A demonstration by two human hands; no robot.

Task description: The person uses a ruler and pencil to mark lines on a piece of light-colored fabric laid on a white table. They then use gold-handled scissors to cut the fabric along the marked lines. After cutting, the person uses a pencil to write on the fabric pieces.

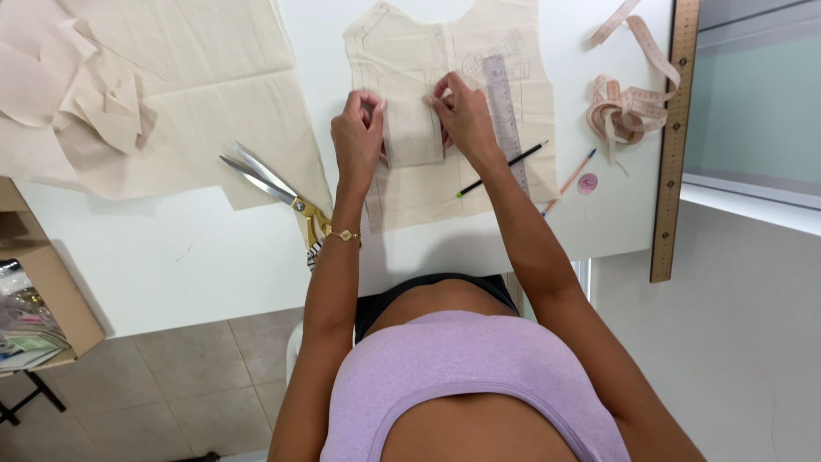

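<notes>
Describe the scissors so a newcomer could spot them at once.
Start at the white table and find the big loose sheet of cream fabric on its left half. The scissors lie at that sheet's lower right corner, just left of the person's left hand and forearm. They are the only thing with long silver blades and gold handles; the nearby pencils are thin sticks.
</notes>
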